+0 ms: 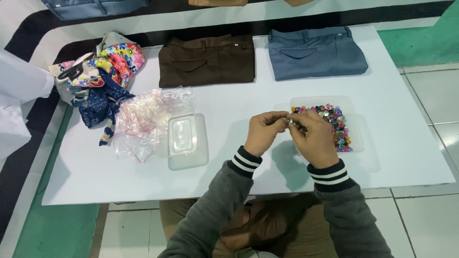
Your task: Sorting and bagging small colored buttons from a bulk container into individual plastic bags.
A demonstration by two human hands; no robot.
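Here, the left hand [264,130] and the right hand [313,136] were brought together above the white desk [239,167], fingertips meeting just over the near-left edge of a clear plastic tray [356,129]. A small dark item [292,122], too small to be identified, was pinched between the fingers of both hands, so each hand was closed on it. The tray was filled with a heap of small multicoloured beads [334,122], and part of it was hidden behind the right hand. Both wrists were covered by grey sleeves with dark, white-striped cuffs.

To the left of the hands, an empty clear plastic container [187,140] was seen on the desk, touching a loose pile of small transparent zip bags [143,119]. Further left, a bundle of floral and blue patterned cloth [98,79] was heaped near the desk's edge. At the far side of the desk, folded brown trousers [206,60] and folded blue-grey trousers [315,51] were laid side by side, slightly apart.
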